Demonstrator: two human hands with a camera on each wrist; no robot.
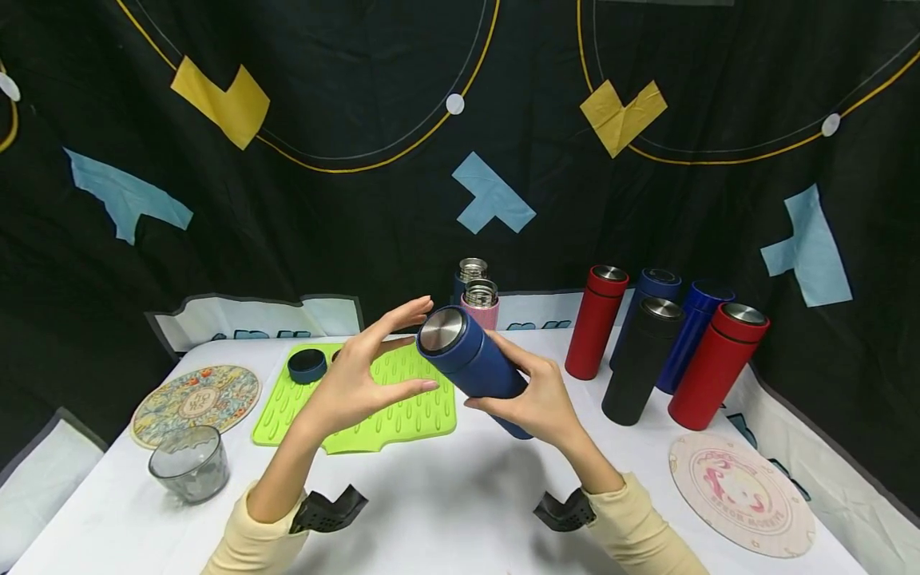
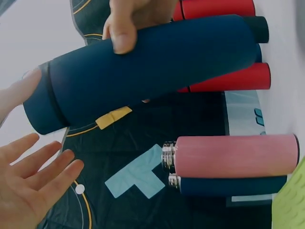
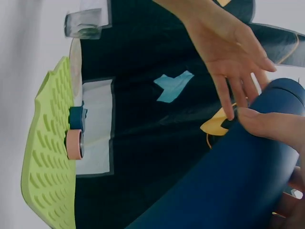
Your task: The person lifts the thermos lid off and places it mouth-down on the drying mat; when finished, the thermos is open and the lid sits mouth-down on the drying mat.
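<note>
Above the bench [image 1: 438, 511], a tilted blue flask [image 1: 477, 359] is gripped by the right hand [image 1: 541, 401], while the left hand [image 1: 350, 389], fingers extended and thumb apart, hovers beside its capped end

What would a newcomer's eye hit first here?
The dark-blue vacuum flask, tilted in the right hand, its steel-topped lid near the left hand. Next, the lime-green drying mat behind the left hand, then five red, black and blue flasks upright at right.
</note>
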